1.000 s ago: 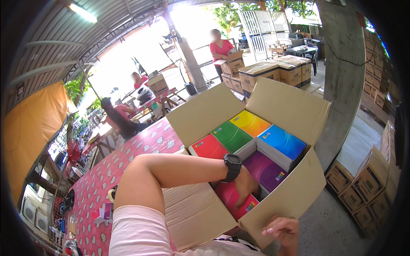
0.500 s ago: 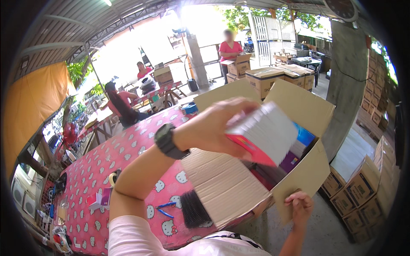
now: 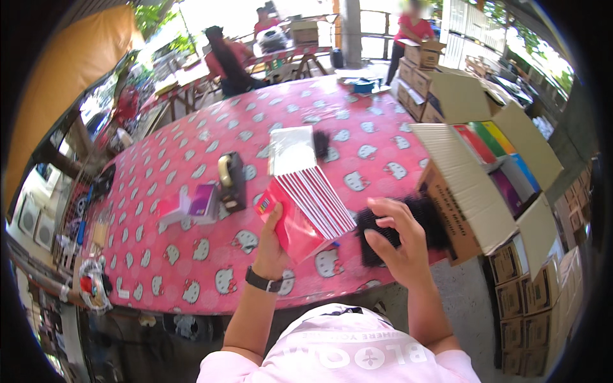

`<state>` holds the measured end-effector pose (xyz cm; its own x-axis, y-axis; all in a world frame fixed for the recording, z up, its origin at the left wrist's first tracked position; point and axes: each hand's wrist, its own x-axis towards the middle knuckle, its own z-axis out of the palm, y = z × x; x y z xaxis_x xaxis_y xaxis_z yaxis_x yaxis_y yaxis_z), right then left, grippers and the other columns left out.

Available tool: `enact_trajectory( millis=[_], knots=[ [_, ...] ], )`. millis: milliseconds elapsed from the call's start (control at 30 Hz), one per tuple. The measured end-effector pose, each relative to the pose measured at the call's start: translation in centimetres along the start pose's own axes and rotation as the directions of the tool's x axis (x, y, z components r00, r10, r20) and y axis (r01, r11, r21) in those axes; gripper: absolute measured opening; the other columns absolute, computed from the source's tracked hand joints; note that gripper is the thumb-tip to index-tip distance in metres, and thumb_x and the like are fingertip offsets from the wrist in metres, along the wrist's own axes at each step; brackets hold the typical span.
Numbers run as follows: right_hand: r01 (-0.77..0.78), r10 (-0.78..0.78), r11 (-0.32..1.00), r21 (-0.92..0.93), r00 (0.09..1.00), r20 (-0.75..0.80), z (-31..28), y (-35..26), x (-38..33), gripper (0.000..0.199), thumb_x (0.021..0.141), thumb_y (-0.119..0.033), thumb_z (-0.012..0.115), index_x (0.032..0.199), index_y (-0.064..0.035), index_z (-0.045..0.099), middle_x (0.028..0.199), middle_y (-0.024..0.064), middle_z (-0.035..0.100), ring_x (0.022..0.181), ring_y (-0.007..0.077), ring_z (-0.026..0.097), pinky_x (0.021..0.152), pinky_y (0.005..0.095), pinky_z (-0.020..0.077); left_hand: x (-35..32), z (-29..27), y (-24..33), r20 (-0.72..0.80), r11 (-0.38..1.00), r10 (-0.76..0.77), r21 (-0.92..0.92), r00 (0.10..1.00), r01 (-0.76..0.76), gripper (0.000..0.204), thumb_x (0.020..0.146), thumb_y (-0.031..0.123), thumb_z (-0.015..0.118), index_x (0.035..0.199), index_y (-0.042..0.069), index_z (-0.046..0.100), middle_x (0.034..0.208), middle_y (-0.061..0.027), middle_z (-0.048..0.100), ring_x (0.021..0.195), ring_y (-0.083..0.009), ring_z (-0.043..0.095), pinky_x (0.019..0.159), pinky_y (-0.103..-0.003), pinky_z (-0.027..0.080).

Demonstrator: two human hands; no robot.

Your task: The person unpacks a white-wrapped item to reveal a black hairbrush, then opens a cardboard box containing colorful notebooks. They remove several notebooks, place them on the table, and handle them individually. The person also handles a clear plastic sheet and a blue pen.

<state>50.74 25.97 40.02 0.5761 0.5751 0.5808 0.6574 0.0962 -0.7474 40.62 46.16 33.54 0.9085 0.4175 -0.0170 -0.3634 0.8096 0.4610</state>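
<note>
My left hand point(image 3: 271, 246) grips a thick bundle of red-covered notepads point(image 3: 300, 220), their white page edges fanned toward the right. The bundle is held over the pink patterned table point(image 3: 185, 255). A white-topped block point(image 3: 292, 150) shows just beyond it; whether it is part of the bundle I cannot tell. My right hand point(image 3: 402, 242) is open, fingers spread and bent, to the right of the notepads. Under and behind that hand lie black ridged strips, like binding coils point(image 3: 434, 220). An open carton point(image 3: 469, 191) at the right holds red, green, yellow, blue and purple packs point(image 3: 488, 143).
On the table are a tape dispenser point(image 3: 233, 182), small purple boxes point(image 3: 203, 203) and a blue item point(image 3: 364, 85) at the far edge. Stacked cartons point(image 3: 523, 313) stand on the floor at right. Several people in pink work at the back.
My left hand has carried the notepads from above the open carton to over the table on the left. My right hand has let go of the carton flap. The view has turned.
</note>
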Motion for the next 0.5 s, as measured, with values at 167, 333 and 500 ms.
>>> enact_trajectory(
  millis=[167, 333, 500],
  knots=[
    [-0.494, 0.397, 0.852, 0.174, 0.826, 0.401, 11.9, 3.6, 0.3, 0.054, 0.080, -0.015, 0.068, 0.124, 0.0026, 0.043, 0.109, 0.0104, 0.056, 0.098, 0.0143, 0.054, 0.082, 0.0258, 0.0438, -6.6, -5.7, 3.6, -0.088, 0.992, 0.004, -0.125, 0.996, -0.016, 0.045, 0.087, 0.030, 0.056, 0.121, 0.002, 0.045, 0.117, -0.0130, 0.056, 0.107, -0.0264, 0.055, 0.093, -0.043, 0.044],
    [-0.671, 0.411, 0.664, 0.330, 0.696, 0.589, 20.0, 5.0, -1.8, 0.065, 0.080, -0.013, 0.069, 0.131, 0.0052, 0.032, 0.107, 0.0100, 0.057, 0.098, 0.0131, 0.054, 0.086, 0.0248, 0.0433, -10.9, -10.1, 6.5, -0.247, 0.989, 0.062, -0.117, 0.967, -0.093, 0.044, 0.087, 0.024, 0.056, 0.122, 0.002, 0.043, 0.116, -0.0144, 0.056, 0.104, -0.0254, 0.057, 0.091, -0.040, 0.046],
    [-0.718, 0.419, 0.582, 0.382, 0.667, 0.616, 23.7, 4.1, -3.1, 0.065, 0.079, -0.011, 0.069, 0.130, 0.0057, 0.033, 0.109, 0.0092, 0.056, 0.099, 0.0118, 0.054, 0.087, 0.0248, 0.0434, -13.4, -12.3, 8.6, -0.258, 0.982, 0.064, -0.153, 0.964, -0.106, 0.041, 0.087, 0.022, 0.055, 0.120, 0.001, 0.045, 0.114, -0.0131, 0.057, 0.101, -0.0234, 0.058, 0.089, -0.039, 0.046]
  ],
)
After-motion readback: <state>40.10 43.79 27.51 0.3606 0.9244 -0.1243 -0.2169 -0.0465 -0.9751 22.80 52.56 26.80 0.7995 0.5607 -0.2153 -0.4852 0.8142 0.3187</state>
